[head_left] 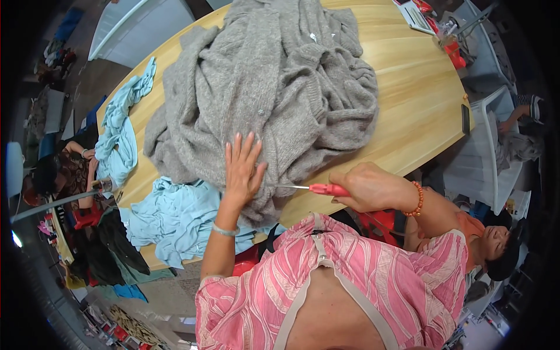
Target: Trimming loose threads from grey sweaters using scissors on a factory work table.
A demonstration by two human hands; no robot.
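A large heap of grey knit garments (245,87) covers the middle of the table, with small pale buttons showing on it. My left hand (240,169) lies flat on the near part of the heap, fingers spread. To the right, my right hand (370,188) is closed around a red-handled tool (329,189) with a thin metal shaft. The shaft points left, toward the grey knit beside my left hand. Its exact kind cannot be made out, and whether its tip touches the knit is unclear.
Light blue garments (169,219) lie at the near left of the wooden table (417,87), and another blue garment (119,131) is along its left edge. A co-worker's hands (90,157) are by that one. White bins (484,169) stand right; another person is close on my right.
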